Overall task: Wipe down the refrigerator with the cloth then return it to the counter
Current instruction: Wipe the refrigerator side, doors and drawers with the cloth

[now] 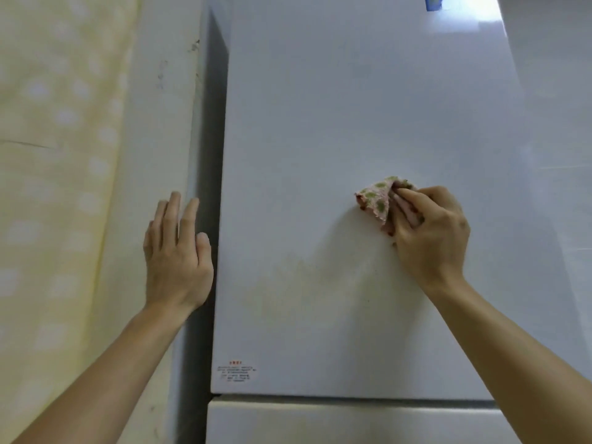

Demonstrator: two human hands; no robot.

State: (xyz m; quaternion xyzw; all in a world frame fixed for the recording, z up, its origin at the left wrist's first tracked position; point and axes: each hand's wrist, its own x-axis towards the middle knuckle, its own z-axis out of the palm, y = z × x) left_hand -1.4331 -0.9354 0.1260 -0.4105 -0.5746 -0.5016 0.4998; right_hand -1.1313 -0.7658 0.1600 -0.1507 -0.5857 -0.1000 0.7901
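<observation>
Wiping is underway: the right hand point(429, 232) pinches the bunched cloth point(378, 200) against the fridge point(320, 123) door. The cloth's long axis tilts up-right, its loose corner left of the fingers. The left hand point(176, 251), fingers straight, hovers by the door's edge. Next, probably, comes the yellowish smear below the grip.

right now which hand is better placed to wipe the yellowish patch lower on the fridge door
Right. The right hand grips the cloth against the fridge door, just up-right of the yellowish patch. The left hand holds nothing, by the door's left edge.
</observation>
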